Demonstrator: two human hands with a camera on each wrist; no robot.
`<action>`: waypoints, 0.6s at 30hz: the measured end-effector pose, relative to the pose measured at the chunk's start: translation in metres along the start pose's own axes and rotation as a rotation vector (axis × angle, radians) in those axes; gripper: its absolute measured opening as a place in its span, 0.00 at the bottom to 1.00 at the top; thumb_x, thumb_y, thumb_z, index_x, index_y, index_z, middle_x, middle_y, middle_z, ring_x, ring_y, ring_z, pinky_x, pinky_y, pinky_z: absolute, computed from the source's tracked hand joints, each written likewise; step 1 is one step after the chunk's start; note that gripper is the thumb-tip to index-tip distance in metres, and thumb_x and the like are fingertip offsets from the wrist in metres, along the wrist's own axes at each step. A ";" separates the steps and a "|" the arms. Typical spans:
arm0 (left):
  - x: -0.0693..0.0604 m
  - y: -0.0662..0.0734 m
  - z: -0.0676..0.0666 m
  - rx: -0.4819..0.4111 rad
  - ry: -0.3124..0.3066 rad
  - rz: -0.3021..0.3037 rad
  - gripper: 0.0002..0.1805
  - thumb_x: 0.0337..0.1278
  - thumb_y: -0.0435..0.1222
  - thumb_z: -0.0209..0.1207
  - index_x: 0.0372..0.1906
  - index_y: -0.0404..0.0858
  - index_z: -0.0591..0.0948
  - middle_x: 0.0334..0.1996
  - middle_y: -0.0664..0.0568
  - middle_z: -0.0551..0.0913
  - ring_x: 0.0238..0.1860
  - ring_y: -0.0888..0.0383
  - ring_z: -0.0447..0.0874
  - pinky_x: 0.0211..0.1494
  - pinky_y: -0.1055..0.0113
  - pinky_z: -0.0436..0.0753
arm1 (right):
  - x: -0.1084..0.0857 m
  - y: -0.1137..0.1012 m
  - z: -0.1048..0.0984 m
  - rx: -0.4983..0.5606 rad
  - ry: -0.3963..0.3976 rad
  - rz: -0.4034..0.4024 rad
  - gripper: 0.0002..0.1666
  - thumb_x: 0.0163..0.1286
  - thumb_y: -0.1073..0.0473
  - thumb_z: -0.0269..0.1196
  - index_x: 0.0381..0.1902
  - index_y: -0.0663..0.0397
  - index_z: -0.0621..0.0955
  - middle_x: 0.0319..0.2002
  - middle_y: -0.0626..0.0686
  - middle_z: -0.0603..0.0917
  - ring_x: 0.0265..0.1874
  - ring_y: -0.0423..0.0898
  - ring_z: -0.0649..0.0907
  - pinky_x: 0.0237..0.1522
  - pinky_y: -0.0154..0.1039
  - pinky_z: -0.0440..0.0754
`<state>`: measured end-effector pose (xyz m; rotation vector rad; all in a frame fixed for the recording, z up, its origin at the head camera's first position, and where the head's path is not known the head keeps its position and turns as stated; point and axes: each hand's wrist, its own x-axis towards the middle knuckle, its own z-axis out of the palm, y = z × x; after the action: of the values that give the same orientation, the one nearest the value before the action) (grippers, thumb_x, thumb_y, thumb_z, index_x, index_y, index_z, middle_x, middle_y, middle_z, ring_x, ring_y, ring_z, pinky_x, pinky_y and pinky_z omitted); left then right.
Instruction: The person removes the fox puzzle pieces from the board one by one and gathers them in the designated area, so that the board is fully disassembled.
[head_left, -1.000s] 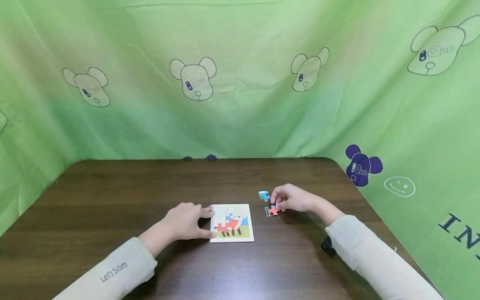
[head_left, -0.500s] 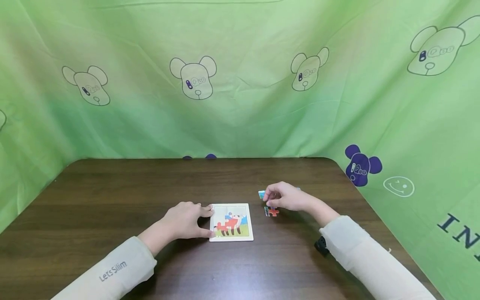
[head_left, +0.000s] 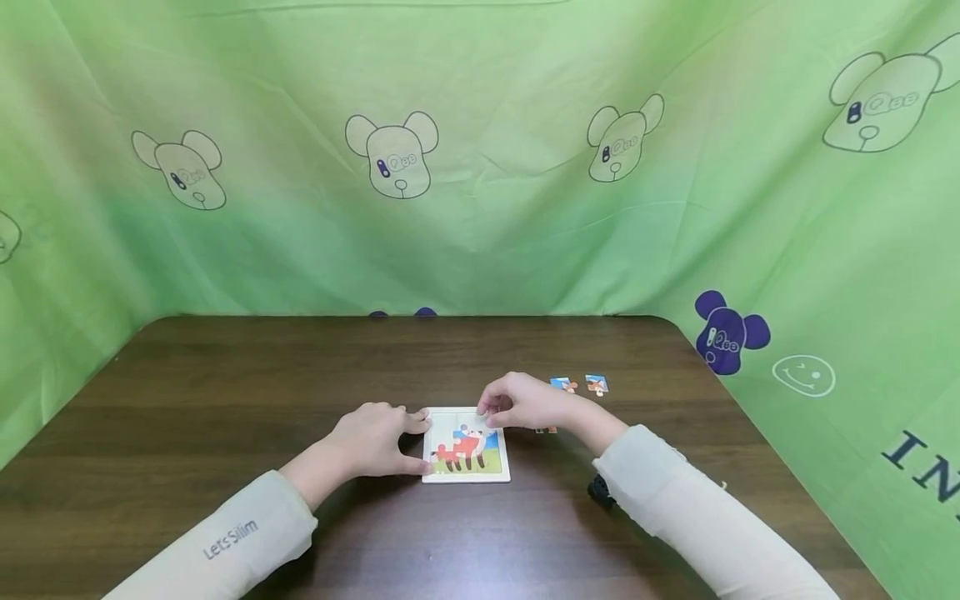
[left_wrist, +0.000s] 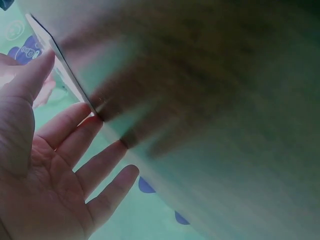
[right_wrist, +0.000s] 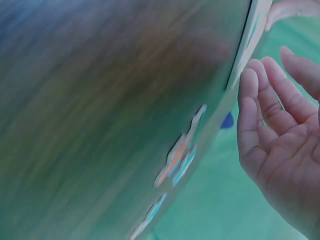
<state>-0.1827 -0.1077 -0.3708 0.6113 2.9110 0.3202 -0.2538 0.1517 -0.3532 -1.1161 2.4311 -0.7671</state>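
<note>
A small square jigsaw puzzle tray (head_left: 468, 478) with a white rim and a red-orange animal picture lies on the table. My left hand (head_left: 371, 443) rests on its left edge, with thumb and forefinger apart; the left wrist view shows that hand's fingers (left_wrist: 82, 130) fairly straight against the edge. Over the tray's upper right corner, my right hand (head_left: 528, 402) has thumb and fingertips curled together, pinching a puzzle piece that the fingers hide. The right wrist view shows the hand (right_wrist: 285, 145) from its palm side, fingertips near the tray (right_wrist: 252, 37).
Loose puzzle pieces lie to the right of the tray: a blue and orange one (head_left: 564, 384), another (head_left: 596, 384) farther right, and an orange one (head_left: 547, 430) partly hidden by the right hand. The brown table (head_left: 262, 367) backs onto a green printed curtain (head_left: 480, 242).
My right hand has moved left from the loose pieces to the tray's upper right corner. The blue piece near its fingers is no longer visible on the table. My left hand stays put.
</note>
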 end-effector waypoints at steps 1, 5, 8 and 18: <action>0.000 0.000 0.000 -0.001 -0.003 0.000 0.35 0.45 0.61 0.70 0.61 0.54 0.82 0.64 0.57 0.80 0.55 0.47 0.83 0.34 0.58 0.81 | 0.002 -0.001 0.002 0.001 -0.012 -0.004 0.07 0.64 0.65 0.66 0.40 0.60 0.85 0.31 0.46 0.83 0.31 0.34 0.76 0.39 0.29 0.76; 0.001 -0.001 0.000 0.000 -0.007 0.001 0.35 0.45 0.61 0.70 0.61 0.54 0.82 0.64 0.57 0.79 0.55 0.47 0.83 0.36 0.57 0.82 | 0.010 -0.006 0.008 0.012 -0.053 0.004 0.08 0.65 0.64 0.66 0.41 0.60 0.85 0.29 0.46 0.81 0.30 0.35 0.75 0.37 0.30 0.76; 0.001 -0.001 0.000 -0.002 -0.004 0.003 0.35 0.45 0.61 0.70 0.61 0.55 0.82 0.64 0.57 0.80 0.55 0.47 0.83 0.36 0.57 0.82 | 0.014 -0.009 0.011 0.002 -0.068 0.019 0.07 0.65 0.64 0.67 0.41 0.59 0.85 0.28 0.45 0.79 0.30 0.36 0.74 0.35 0.29 0.74; 0.000 -0.001 0.000 -0.014 0.006 0.005 0.35 0.45 0.60 0.71 0.61 0.54 0.82 0.65 0.58 0.79 0.56 0.47 0.83 0.32 0.58 0.81 | 0.017 -0.013 0.017 -0.021 -0.101 0.020 0.11 0.60 0.71 0.67 0.42 0.61 0.81 0.25 0.46 0.75 0.25 0.35 0.72 0.32 0.28 0.72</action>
<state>-0.1832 -0.1081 -0.3711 0.6160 2.9108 0.3432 -0.2476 0.1255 -0.3604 -1.1091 2.3677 -0.6632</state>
